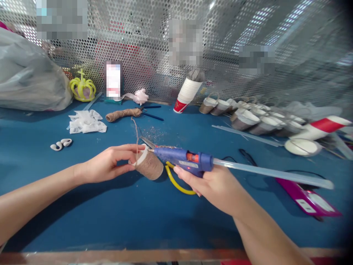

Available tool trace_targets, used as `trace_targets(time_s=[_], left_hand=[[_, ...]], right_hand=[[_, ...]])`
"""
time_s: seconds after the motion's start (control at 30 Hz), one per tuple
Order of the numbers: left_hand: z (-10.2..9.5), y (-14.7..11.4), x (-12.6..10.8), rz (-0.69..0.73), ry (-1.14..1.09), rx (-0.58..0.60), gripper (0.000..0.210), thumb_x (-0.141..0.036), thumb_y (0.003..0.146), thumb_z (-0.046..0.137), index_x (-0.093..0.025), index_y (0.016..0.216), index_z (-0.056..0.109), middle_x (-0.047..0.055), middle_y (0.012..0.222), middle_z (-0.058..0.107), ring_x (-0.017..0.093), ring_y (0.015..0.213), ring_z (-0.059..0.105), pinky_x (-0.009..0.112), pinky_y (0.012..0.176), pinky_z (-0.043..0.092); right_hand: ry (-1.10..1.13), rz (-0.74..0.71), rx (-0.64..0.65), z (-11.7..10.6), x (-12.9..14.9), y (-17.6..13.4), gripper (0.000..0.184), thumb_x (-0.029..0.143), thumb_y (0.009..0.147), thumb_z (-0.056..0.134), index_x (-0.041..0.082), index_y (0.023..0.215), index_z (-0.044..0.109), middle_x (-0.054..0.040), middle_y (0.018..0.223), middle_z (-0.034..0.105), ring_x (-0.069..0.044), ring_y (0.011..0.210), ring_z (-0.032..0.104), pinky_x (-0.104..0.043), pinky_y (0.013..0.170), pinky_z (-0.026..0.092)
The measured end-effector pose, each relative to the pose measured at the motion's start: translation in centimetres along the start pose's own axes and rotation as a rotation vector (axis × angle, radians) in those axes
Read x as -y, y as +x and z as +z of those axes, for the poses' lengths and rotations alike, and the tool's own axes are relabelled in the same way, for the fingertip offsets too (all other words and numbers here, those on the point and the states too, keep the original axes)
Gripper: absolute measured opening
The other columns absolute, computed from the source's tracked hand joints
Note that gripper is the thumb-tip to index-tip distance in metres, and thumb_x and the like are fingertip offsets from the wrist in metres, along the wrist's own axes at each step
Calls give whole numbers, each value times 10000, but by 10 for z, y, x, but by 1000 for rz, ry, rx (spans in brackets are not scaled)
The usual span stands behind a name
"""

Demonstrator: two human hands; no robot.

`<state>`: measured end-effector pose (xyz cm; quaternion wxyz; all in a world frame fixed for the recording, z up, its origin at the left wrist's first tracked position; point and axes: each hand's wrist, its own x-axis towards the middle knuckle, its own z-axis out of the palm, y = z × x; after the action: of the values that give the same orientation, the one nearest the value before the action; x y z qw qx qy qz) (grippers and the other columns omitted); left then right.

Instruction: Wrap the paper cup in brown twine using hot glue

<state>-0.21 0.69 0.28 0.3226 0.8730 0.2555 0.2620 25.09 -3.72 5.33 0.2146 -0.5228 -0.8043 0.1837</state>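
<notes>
My left hand is closed on the rim of a paper cup wrapped in brown twine, which lies tilted just above the blue table. A loose strand of twine runs from the cup's rim up toward a twine bundle. In my right hand is a blue glue gun, its nozzle at the cup's white rim. A long clear glue stick sticks out of its back. Behind the gun lie scissors with yellow handles, partly hidden.
Several twine-wrapped cups stand at the back right, near a stack of paper cups. Loose glue sticks and a purple device lie right. White lace, a phone, a yellow crown-shaped piece and a plastic bag are left.
</notes>
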Motion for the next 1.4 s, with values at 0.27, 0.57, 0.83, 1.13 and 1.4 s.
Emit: trace_targets(time_s=[0.27, 0.57, 0.83, 1.13, 1.4], left_hand=[[0, 0, -1, 10, 3, -1, 106, -188, 855, 486, -140, 801, 563, 155, 1262, 525, 231, 1208, 471, 332, 952, 423], [1, 0, -2, -27, 7, -10, 109, -199, 859, 484, -140, 811, 562, 143, 1276, 517, 213, 1231, 447, 315, 972, 408], [2, 1, -3, -55, 13, -46, 123, -216, 854, 491, -147, 781, 562, 142, 1260, 533, 221, 1227, 454, 321, 963, 415], [3, 1, -2, -59, 9, -58, 131, -223, 851, 494, -147, 776, 570, 139, 1214, 568, 223, 1241, 440, 314, 945, 429], [0, 1, -4, -23, 18, -35, 123, -210, 856, 484, -139, 800, 567, 159, 1270, 521, 241, 1220, 461, 353, 951, 426]], right_hand=[[-8, 11, -6, 0, 1, 0, 329, 299, 817, 495, 222, 499, 458, 62, 352, 457, -116, 383, 487, -231, 456, 425], [-87, -55, -77, 6, 1, -10, 146, 299, 804, 531, 215, 716, 611, -7, 665, 651, -160, 616, 615, -259, 630, 494], [18, -96, -58, 8, 13, -11, 83, 220, 785, 544, 216, 702, 553, 18, 632, 640, -127, 542, 591, -231, 552, 472], [22, -100, -21, 13, 16, -15, 62, 198, 772, 562, 210, 713, 550, 32, 640, 638, -102, 535, 590, -206, 541, 465], [-42, -112, -58, 7, 6, -12, 80, 255, 797, 540, 227, 758, 603, 5, 691, 668, -148, 606, 624, -245, 601, 497]])
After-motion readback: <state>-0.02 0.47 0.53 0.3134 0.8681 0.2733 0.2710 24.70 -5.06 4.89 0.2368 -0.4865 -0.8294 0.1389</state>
